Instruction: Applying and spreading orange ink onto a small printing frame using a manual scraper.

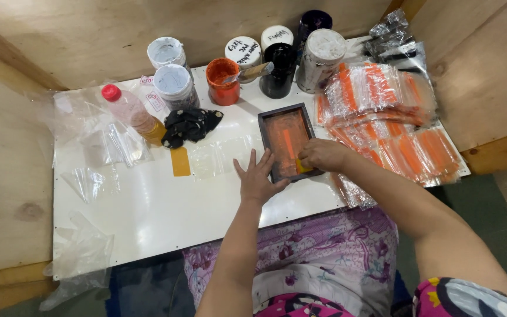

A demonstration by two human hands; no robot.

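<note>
Pressing down, left hand (257, 179) spread flat bracing dark screen frame (287, 141) on table (148, 205), right hand (321, 155) closed, dragging yellow squeegee (300, 166) through orange ink.

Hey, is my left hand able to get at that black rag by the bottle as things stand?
Probably yes. The left hand lies flat beside the framed screen, and only bare white board lies between it and the black rag.

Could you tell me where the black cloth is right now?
The black cloth lies on the white board, between the red-capped bottle and the orange paint pot.
</note>
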